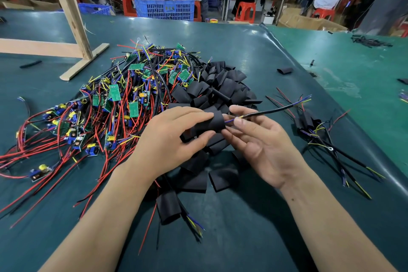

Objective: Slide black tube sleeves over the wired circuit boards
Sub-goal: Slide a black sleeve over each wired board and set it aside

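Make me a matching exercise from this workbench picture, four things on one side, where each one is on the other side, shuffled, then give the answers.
Things:
1. black sleeve
2. black cable
3. pile of wired boards
4. blue crate

Places:
A. on the floor beyond the table
B. gripped by the left hand
C. heaped on the table, left of the hands
D. pinched by the right hand

Pairs: 1-B, 2-D, 3-C, 4-A

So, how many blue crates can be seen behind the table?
2. A big blue crate full of wired parts stands behind the table's far edge, and a lower one sits to its left, partly hidden by the wooden post. Others may be hidden.
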{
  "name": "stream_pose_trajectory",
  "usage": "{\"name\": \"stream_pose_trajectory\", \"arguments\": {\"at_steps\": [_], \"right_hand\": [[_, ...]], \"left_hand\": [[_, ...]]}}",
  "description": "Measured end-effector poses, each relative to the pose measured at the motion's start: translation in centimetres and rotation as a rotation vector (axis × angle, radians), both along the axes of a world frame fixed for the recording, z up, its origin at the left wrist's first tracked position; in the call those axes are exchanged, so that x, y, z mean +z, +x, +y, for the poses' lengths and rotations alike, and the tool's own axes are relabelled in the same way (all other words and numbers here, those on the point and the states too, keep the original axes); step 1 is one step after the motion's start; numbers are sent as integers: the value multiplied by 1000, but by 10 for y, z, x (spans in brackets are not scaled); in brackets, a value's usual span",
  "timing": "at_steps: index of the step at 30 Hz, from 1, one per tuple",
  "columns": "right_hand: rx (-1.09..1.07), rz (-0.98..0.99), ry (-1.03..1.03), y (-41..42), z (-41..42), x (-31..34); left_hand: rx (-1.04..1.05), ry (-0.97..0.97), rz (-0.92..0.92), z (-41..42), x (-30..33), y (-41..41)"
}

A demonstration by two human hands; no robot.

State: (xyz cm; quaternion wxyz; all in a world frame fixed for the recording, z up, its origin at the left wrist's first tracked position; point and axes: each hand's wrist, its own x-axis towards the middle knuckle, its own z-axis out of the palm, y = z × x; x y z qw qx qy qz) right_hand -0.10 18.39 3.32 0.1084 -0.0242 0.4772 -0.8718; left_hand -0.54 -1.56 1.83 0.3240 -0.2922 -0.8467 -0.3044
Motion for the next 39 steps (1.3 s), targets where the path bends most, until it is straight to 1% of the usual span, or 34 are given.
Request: {"name": "stream_pose_trajectory", "arguments": {"at_steps": [4, 5, 9, 12, 16, 19, 21, 23, 25, 26, 28, 30, 32, 34, 36, 37, 39], "right_hand": [[150, -42, -73, 2, 7, 6], [140, -53, -59, 2, 6, 7], [-28, -32, 59, 1, -2, 3], [-33, -3, 43, 0, -3, 0], [-62, 0, 86, -1, -2, -2], [-86, -25, 92, -1, -4, -3], [-46, -57, 63, -1, -4, -4], [10, -79, 115, 2, -6, -4], [-1, -68, 201, 3, -8, -5], [-42, -55, 212, 3, -8, -4], [-176, -21, 168, -1, -5, -1], [-352, -8, 74, -8, 5, 6], [-538, -26, -63, -14, 22, 12], [-704, -114, -234, -19, 39, 10], [-805, -222, -363, -24, 49, 4], [-834, -262, -406, -25, 52, 1], [-864, -301, -426, -29, 55, -5]], "left_hand": [[4, -4, 12, -1, 0, -1], [2, -7, 13, 0, 0, 0], [-13, -16, 23, 1, -1, 0], [-17, -5, 30, 0, 0, -1], [-16, -1, 33, 0, 0, 0], [-22, 1, 31, 0, 1, 0], [-38, 5, 28, 0, 1, 0], [-65, -8, 18, 1, 1, -1], [-74, -36, 26, 1, 1, -1], [-50, -55, 52, 1, 1, -1], [49, -66, 136, 0, 3, -2], [133, 6, 227, -2, 6, -3], [191, 69, 274, -4, 5, -3], [286, 67, 245, -6, 3, -4], [428, 54, 162, -10, 0, -7], [498, 62, 117, -13, -1, -9], [620, 90, 23, -21, -4, -12]]}}
